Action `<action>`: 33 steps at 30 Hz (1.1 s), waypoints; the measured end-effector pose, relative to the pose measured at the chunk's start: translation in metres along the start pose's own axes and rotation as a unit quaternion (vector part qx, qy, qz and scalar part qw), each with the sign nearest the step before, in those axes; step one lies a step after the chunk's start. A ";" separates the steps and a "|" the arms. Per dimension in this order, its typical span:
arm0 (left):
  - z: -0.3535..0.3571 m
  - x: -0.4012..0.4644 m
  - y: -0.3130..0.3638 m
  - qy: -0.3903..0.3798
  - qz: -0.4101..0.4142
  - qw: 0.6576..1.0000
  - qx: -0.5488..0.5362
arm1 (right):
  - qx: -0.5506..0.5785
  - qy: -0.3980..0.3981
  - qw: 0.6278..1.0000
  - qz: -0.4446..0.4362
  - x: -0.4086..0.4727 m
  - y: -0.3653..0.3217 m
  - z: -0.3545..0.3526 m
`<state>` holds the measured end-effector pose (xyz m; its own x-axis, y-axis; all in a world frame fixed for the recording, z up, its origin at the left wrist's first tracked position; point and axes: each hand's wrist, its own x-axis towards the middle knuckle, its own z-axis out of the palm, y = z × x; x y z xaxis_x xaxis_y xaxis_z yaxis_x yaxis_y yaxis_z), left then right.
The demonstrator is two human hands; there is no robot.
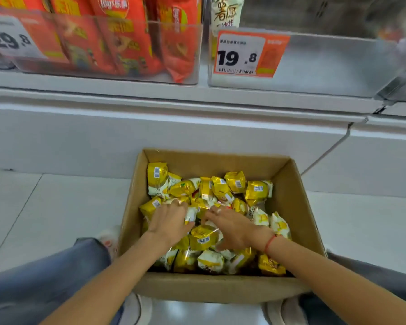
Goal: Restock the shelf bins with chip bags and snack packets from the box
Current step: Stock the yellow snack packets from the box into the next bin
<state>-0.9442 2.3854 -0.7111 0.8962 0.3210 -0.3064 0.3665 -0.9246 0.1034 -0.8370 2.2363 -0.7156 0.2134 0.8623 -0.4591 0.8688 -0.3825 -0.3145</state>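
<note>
Floor (56, 207): pale tiles with thin seams, going up to the white base of the shelf unit.
On the floor: an open cardboard box (298, 207), close to the shelf base; it lies between the person's two shoes.
Shelf (150, 95): a white ledge above the box.
On the shelf: two clear bins side by side, the left bin (131, 73) and the right bin (326, 66).

One head-worn wide-angle view looks forward and steeply down, close over the open box (136, 198) on the floor (56, 207), facing the shelf bins (108, 52).
</note>
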 end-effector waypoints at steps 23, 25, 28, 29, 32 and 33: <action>-0.036 0.013 -0.001 -0.245 -0.151 0.376 -0.881 | 0.061 0.154 0.931 0.325 -0.005 0.044 0.004; -0.042 0.016 0.012 -0.236 -0.168 0.394 -0.872 | 0.083 0.133 0.930 0.334 0.005 0.048 -0.003; -0.049 0.021 0.025 -0.200 -0.186 0.483 -0.832 | 0.146 0.101 0.929 0.324 0.009 0.059 -0.021; -0.051 0.021 0.026 -0.187 -0.192 0.518 -0.812 | 0.216 0.089 0.919 0.318 0.006 0.063 -0.029; -0.053 0.021 0.016 -0.140 -0.183 0.616 -0.753 | 0.552 0.033 0.797 0.245 -0.015 0.068 -0.060; -0.056 0.020 0.011 -0.124 -0.174 0.636 -0.741 | 0.641 0.016 0.739 0.206 -0.024 0.069 -0.069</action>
<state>-0.9083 2.3931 -0.6635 0.6970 0.2413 -0.6752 0.5295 0.4618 0.7116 -0.7512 2.2120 -0.6688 0.3712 0.5838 -0.7221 -0.4061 -0.5972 -0.6916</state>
